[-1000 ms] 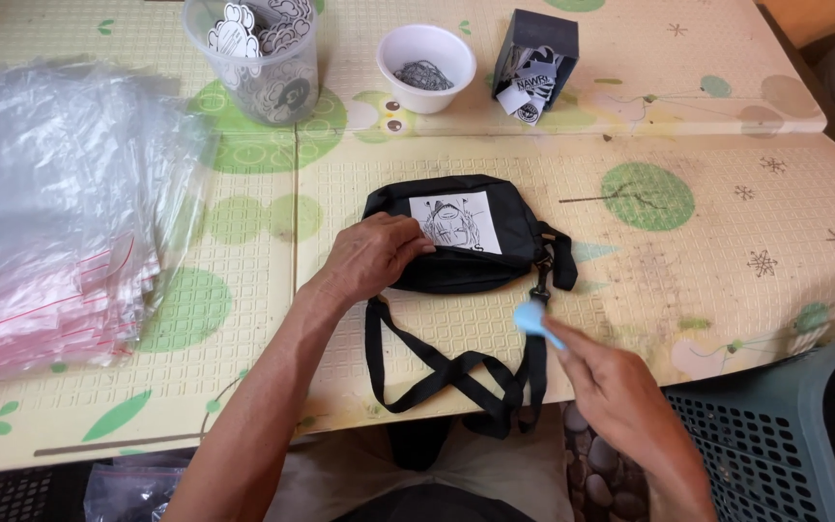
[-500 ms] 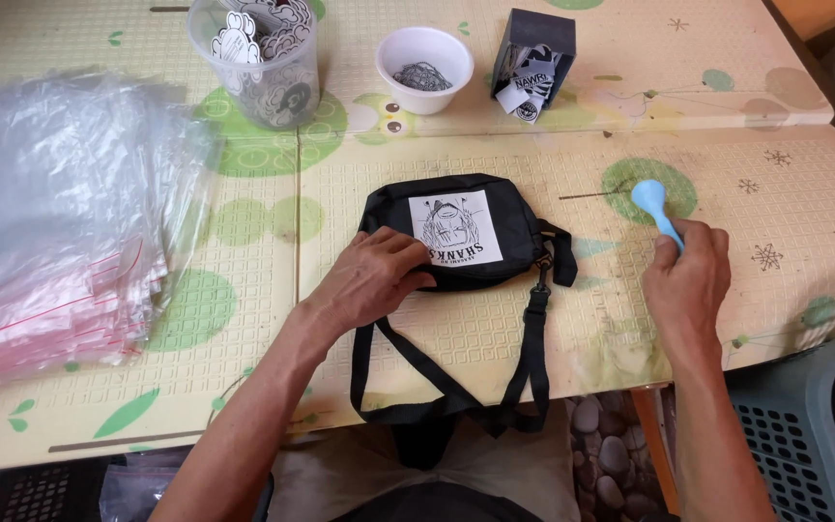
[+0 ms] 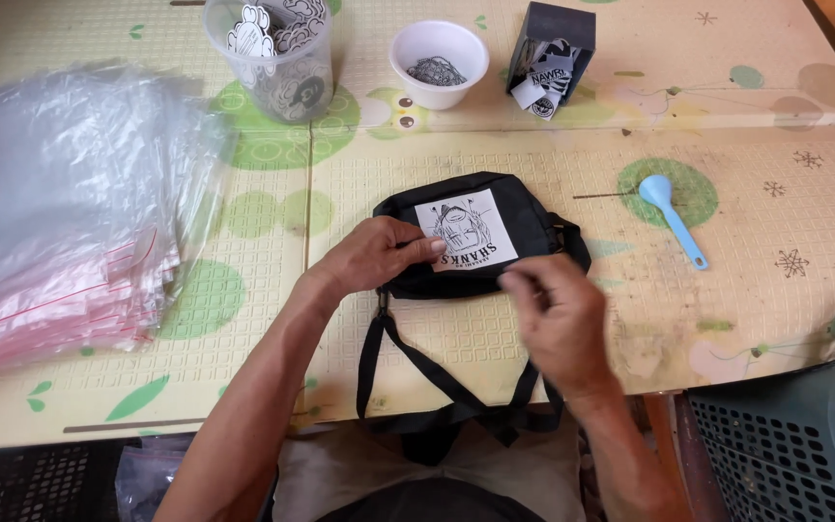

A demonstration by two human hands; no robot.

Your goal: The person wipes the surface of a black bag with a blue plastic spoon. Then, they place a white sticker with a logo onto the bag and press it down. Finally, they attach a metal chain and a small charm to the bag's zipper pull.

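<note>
Since half a second ago, the right hand (image 3: pixel 558 314) has let go of the blue spoon (image 3: pixel 671 217), which now lies on the table (image 3: pixel 244 319) well right of the black bag (image 3: pixel 480 237), and has come back to the bag's lower edge. Its fingers look curled together, blurred, so whether they pinch anything I cannot tell. The left hand (image 3: pixel 374 256) rests on the bag, fingertips pressing the white patch (image 3: pixel 466 232). Careless rubbing could wrinkle or skew that patch.
</note>
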